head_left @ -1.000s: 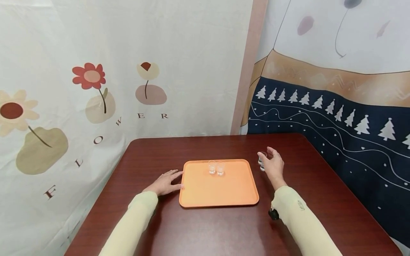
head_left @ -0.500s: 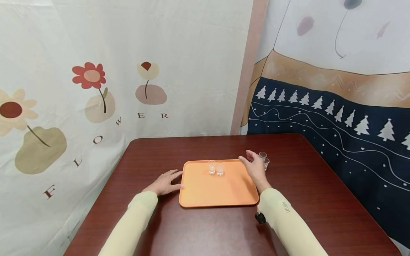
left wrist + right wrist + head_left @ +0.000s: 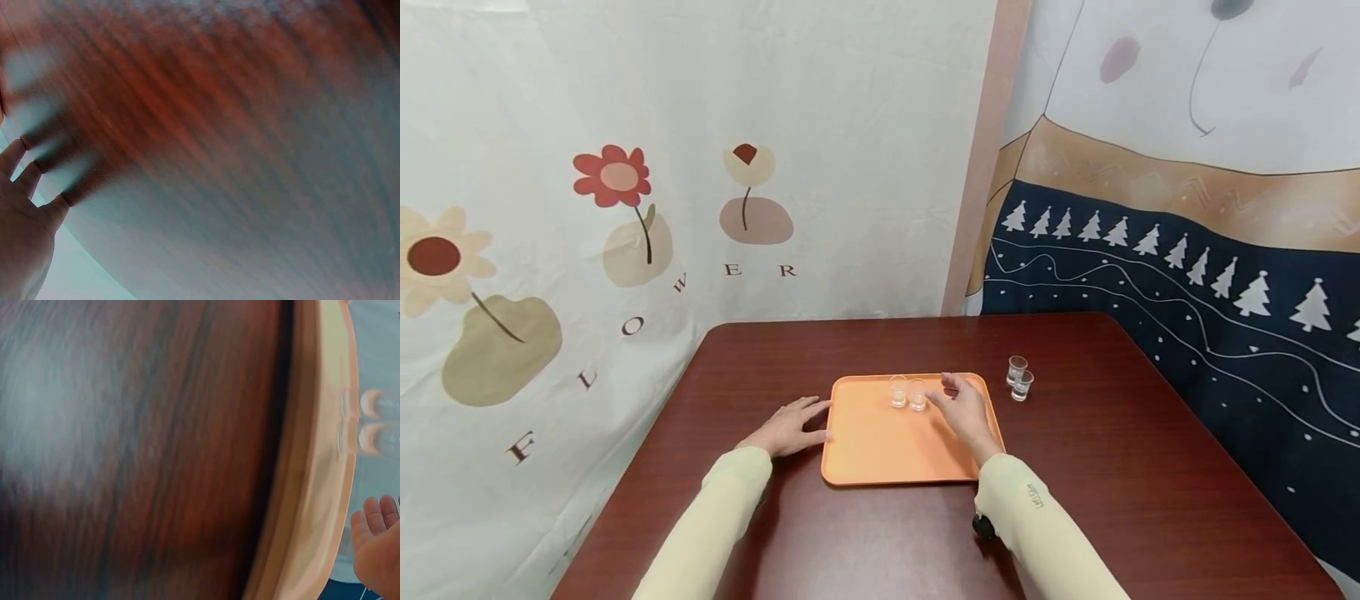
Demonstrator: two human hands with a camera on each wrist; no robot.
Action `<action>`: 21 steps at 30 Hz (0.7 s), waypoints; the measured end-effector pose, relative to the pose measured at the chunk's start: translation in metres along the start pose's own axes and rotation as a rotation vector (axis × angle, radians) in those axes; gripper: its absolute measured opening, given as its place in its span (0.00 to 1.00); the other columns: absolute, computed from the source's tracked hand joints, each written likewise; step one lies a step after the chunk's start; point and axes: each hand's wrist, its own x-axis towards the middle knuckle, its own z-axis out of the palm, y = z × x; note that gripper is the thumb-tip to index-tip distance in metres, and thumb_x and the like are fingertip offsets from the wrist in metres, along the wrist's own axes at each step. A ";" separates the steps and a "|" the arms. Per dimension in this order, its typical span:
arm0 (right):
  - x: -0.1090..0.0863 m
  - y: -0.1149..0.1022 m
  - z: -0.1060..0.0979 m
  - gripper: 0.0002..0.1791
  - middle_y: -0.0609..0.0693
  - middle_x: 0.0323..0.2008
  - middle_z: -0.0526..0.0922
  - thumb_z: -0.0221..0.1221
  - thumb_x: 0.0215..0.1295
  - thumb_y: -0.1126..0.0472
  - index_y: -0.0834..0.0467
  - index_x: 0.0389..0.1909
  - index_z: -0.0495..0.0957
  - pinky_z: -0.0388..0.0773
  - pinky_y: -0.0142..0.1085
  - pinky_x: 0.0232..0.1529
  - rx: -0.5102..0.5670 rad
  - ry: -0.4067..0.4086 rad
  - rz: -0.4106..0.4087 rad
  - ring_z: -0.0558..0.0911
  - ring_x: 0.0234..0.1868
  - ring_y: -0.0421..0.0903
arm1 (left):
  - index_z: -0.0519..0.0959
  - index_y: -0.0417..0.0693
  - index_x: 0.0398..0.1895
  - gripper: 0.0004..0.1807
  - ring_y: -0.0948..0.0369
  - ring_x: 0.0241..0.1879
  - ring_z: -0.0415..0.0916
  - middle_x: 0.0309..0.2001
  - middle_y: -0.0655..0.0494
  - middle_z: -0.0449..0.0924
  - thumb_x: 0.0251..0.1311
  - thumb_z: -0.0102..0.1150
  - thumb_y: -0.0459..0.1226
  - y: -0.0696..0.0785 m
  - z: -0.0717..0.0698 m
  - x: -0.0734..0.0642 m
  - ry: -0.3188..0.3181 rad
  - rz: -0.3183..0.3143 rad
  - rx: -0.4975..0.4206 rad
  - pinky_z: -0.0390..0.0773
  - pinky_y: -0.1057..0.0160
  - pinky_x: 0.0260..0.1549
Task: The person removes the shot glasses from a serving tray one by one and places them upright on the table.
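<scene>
Flower-printed cloth (image 3: 865,167) hangs behind the reddish bench (image 3: 880,542). Between the hands lies an orange tray (image 3: 910,456); the left hand (image 3: 786,429), fingers spread, holding nothing, touches its edge. Over it, the right hand (image 3: 966,416), fingers relaxed and ungripping, is just beside two small glasses (image 3: 917,398). Another glass pair (image 3: 1022,387) stands on the bench, right of that hand.

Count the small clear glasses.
4. The left tray glass and right tray glass stand toward the far edge of the orange tray; the farther table glass and nearer table glass stand to its right.
</scene>
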 end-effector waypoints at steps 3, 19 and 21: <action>-0.001 0.001 0.008 0.28 0.63 0.58 0.79 0.67 0.64 0.59 0.67 0.62 0.75 0.76 0.49 0.57 -0.015 -0.018 0.009 0.78 0.58 0.59 | 0.63 0.50 0.75 0.40 0.38 0.73 0.50 0.73 0.37 0.57 0.65 0.60 0.57 0.002 0.000 -0.002 0.003 -0.005 -0.003 0.48 0.36 0.69; 0.003 0.004 0.027 0.23 0.59 0.54 0.82 0.67 0.63 0.60 0.65 0.58 0.78 0.80 0.44 0.52 -0.022 -0.012 0.051 0.81 0.54 0.55 | 0.63 0.52 0.75 0.39 0.40 0.74 0.50 0.73 0.38 0.58 0.65 0.60 0.56 0.001 0.001 -0.001 0.009 -0.013 0.011 0.49 0.35 0.68; 0.004 0.004 0.029 0.21 0.59 0.51 0.83 0.67 0.63 0.61 0.64 0.55 0.80 0.80 0.43 0.50 -0.029 -0.009 0.045 0.82 0.52 0.54 | 0.64 0.52 0.75 0.40 0.40 0.74 0.50 0.73 0.38 0.58 0.64 0.60 0.56 0.001 0.001 -0.002 0.008 -0.017 0.007 0.49 0.35 0.68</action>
